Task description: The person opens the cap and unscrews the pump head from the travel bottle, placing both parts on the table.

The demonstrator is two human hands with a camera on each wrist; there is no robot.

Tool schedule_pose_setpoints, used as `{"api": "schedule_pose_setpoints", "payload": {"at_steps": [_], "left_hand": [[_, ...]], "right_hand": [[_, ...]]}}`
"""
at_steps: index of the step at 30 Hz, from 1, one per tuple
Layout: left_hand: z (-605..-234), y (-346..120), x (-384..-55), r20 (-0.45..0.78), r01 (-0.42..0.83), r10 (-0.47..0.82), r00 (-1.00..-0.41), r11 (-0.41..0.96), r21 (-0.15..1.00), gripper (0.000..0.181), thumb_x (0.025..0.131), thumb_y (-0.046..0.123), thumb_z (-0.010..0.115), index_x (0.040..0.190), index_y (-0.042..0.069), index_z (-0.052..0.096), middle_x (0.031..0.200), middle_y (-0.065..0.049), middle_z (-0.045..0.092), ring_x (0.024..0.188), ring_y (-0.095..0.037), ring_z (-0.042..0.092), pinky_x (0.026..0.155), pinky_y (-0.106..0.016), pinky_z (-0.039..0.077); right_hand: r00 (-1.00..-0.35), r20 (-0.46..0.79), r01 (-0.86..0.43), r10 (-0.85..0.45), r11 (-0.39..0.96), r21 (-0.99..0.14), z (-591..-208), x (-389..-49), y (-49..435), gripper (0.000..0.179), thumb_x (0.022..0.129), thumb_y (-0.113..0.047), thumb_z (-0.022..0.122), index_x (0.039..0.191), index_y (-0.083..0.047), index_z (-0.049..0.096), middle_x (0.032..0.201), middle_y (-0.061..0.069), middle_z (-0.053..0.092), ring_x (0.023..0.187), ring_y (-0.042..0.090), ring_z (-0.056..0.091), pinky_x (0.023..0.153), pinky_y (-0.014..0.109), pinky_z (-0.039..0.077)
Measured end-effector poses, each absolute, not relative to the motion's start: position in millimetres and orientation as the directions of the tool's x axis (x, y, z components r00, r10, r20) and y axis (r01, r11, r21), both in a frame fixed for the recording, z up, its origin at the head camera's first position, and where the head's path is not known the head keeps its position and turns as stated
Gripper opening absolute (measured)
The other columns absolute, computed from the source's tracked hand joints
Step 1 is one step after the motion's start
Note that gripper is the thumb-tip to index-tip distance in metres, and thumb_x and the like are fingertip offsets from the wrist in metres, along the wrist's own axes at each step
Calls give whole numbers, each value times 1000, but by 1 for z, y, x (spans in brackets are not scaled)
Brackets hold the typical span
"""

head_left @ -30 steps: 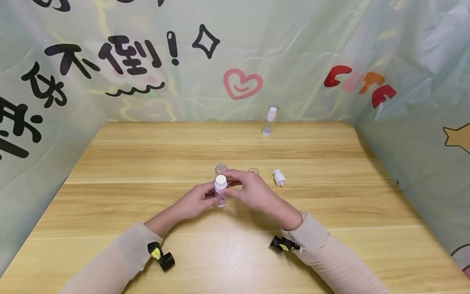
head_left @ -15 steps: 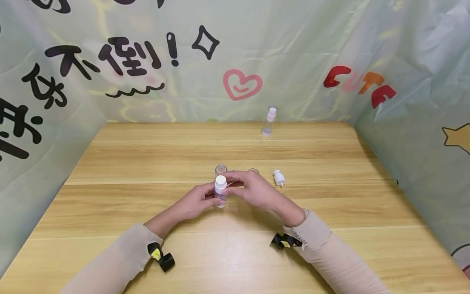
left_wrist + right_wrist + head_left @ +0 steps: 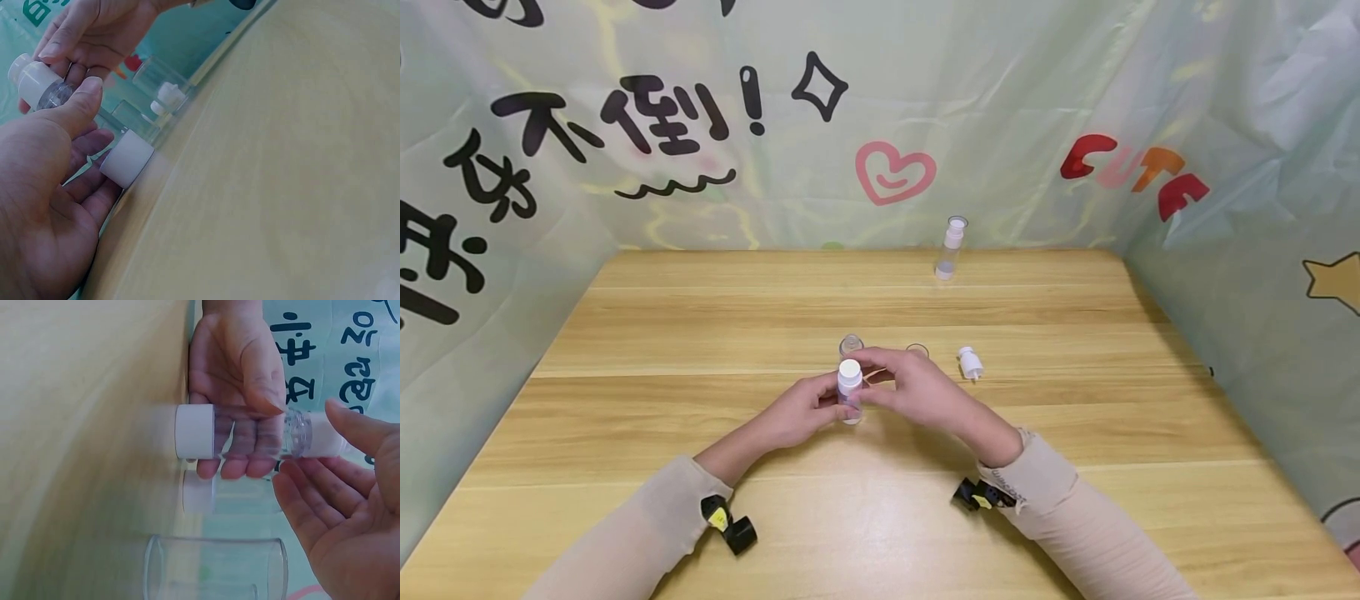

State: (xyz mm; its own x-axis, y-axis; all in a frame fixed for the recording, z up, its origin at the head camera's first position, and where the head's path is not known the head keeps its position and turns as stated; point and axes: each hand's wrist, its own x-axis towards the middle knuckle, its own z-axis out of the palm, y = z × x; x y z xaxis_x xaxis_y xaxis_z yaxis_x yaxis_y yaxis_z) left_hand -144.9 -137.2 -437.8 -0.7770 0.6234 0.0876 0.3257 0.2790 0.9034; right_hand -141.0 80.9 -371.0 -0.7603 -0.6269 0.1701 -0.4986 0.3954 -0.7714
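My left hand (image 3: 797, 411) grips a small clear pump bottle with a white base (image 3: 195, 431), which stands upright on the table. Its thumb and fingers wrap the clear body from the left. At the bottle's upper end, my right hand (image 3: 925, 392) has thumb and fingertips around the white pump top (image 3: 850, 375). In the left wrist view that white top (image 3: 37, 81) sits on the clear ribbed neck. Just behind stands a second clear bottle (image 3: 852, 342) without a white top, partly hidden by the hands.
Right of the hands a loose white pump (image 3: 970, 363) lies on the wooden table (image 3: 700, 308). A clear cylindrical cover (image 3: 215, 569) stands behind my right hand. Another bottle with a white top (image 3: 950, 250) is at the back edge, before a printed cloth backdrop (image 3: 1000, 100).
My right thumb and fingers have shifted slightly around the white top, the thumb drawing back and then closing in. The left hand and bottle have stayed nearly in place.
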Motion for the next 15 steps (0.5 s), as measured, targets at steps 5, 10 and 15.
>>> {"api": "schedule_pose_setpoints", "payload": {"at_steps": [5,10,15], "left_hand": [[-439,-137,-145,80,320,617,-783,290,902,38,94,26,68,126,7,61,123,-7,64,113,-21,62,94,-28,51],[-439,-137,-145,86,329,614,-785,294,897,38,94,26,68,126,7,61,124,-7,64,115,-21,61,95,-28,51],[-440,-136,-145,89,329,616,-783,289,899,37,94,24,68,126,7,61,124,-6,65,114,-20,61,94,-28,51]], "right_hand": [[-778,194,-508,-597,416,-754,-372,-137,77,53,87,-22,76,135,-5,57,121,5,67,103,16,65,90,35,54],[-795,243,-520,-556,420,-744,-377,-135,72,47,86,-24,77,128,-7,62,114,2,69,100,14,65,90,36,54],[-796,283,-545,-535,430,-720,-380,-134,69,41,85,-23,78,120,-7,66,105,-1,71,96,12,65,87,38,55]]}}
